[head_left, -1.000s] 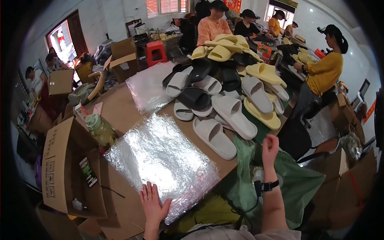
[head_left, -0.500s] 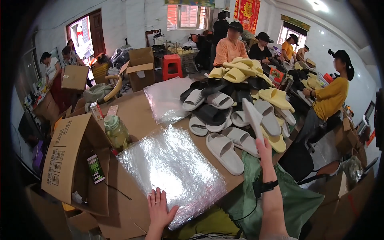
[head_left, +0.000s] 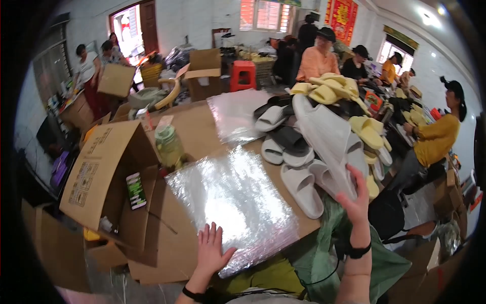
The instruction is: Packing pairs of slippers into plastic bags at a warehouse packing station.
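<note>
The left hand (head_left: pixel 211 249) lies flat, fingers spread and gripping nothing, on the near edge of a crinkled clear plastic bag (head_left: pixel 234 201) spread over the brown cardboard-covered counter (head_left: pixel 197 129). To its right, the right hand (head_left: pixel 356 198) is raised above the counter's edge, clasping the heel end of 1 long white foam slipper (head_left: pixel 324 139), which slants up and away from the hand, above the pile. Just beyond the bag lies a heap of grey, white and black slippers (head_left: pixel 288 147), with pale yellow slippers (head_left: pixel 329 91) farther back. An open cardboard box (head_left: pixel 104 172) stands left of the bag.
</note>
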A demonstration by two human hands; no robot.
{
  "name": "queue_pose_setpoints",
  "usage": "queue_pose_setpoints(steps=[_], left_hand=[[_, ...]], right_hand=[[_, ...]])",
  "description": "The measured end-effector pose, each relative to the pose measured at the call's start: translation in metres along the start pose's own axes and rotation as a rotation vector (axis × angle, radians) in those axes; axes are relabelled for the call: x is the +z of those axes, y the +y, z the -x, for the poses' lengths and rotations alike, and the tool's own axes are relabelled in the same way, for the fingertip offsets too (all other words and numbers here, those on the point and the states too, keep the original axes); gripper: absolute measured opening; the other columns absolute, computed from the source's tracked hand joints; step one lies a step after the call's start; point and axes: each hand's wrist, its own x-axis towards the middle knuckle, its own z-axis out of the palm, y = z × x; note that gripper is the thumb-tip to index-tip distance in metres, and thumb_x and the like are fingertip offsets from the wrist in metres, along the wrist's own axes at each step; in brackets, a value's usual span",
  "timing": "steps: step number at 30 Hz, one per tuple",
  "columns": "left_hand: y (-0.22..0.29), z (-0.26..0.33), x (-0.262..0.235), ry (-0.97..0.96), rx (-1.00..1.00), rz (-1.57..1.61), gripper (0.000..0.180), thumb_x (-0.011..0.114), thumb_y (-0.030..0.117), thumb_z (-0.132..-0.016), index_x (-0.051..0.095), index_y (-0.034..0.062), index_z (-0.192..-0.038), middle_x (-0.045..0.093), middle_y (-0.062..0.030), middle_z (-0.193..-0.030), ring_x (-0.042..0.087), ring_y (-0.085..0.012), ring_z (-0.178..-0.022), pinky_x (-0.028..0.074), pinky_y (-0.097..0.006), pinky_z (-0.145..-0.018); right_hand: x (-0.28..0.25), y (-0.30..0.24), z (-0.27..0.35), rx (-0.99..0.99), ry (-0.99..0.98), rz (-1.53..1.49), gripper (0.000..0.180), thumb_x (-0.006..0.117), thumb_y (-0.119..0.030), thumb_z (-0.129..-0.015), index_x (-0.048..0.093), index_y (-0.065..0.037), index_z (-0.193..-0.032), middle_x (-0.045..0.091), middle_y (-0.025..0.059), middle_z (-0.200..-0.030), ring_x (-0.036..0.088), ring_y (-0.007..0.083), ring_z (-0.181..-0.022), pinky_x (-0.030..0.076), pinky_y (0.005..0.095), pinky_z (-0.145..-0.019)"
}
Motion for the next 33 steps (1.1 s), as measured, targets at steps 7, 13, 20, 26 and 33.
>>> queue_pose_setpoints(steps=[7, 13, 20, 26, 33], left_hand=[[-0.004, 0.003, 0.006, 0.045, 0.073, -0.043, 0.08, 0.058, 0.055, -0.085, 0.041, -0.0005, -0.14, 0.03, -0.0245, -0.151, 0.023, -0.0426, -0.141, 0.014, -0.054, -0.115], [-0.005, 0.004, 0.009, 0.057, 0.047, -0.056, 0.077, 0.057, 0.057, -0.085, 0.044, 0.0013, -0.138, 0.035, -0.0233, -0.148, 0.026, -0.0414, -0.14, 0.014, -0.054, -0.115], [-0.005, 0.006, -0.006, 0.021, 0.058, 0.096, 0.071, 0.058, 0.056, -0.084, 0.053, 0.0013, -0.129, 0.049, -0.0209, -0.136, 0.037, -0.0409, -0.131, 0.019, -0.054, -0.114], [-0.007, 0.004, 0.01, 0.066, 0.079, -0.092, 0.08, 0.049, 0.06, -0.089, 0.04, -0.0018, -0.139, 0.037, -0.0252, -0.145, 0.026, -0.0431, -0.139, 0.015, -0.054, -0.116], [-0.012, 0.009, 0.017, 0.077, 0.078, -0.077, 0.08, 0.046, 0.062, -0.09, 0.041, -0.0017, -0.138, 0.038, -0.0249, -0.144, 0.023, -0.0452, -0.139, 0.014, -0.054, -0.116]], right_hand=[[0.079, -0.023, 0.052, -0.095, -0.316, 0.157, 0.077, 0.085, -0.036, -0.063, 0.053, -0.005, -0.126, 0.049, 0.0215, -0.122, 0.05, 0.0377, -0.112, 0.042, 0.0428, -0.095], [0.134, -0.018, 0.091, -0.213, -0.491, 0.341, 0.078, 0.082, -0.046, -0.064, 0.054, -0.007, -0.126, 0.049, 0.0214, -0.122, 0.05, 0.0401, -0.107, 0.043, 0.0471, -0.09], [0.15, -0.013, 0.107, -0.282, -0.713, 0.298, 0.078, 0.08, -0.049, -0.064, 0.054, -0.01, -0.126, 0.049, 0.0214, -0.123, 0.05, 0.0395, -0.106, 0.042, 0.0486, -0.091], [0.133, -0.002, 0.093, -0.309, -0.736, 0.463, 0.069, 0.082, -0.05, -0.061, 0.062, -0.008, -0.112, 0.053, 0.0181, -0.119, 0.05, 0.0377, -0.109, 0.038, 0.0511, -0.092], [0.19, 0.023, 0.062, -0.1, -0.548, 0.422, 0.062, 0.078, -0.047, -0.068, 0.061, -0.001, -0.105, 0.058, 0.0173, -0.102, 0.056, 0.0355, -0.098, 0.047, 0.0441, -0.081]])
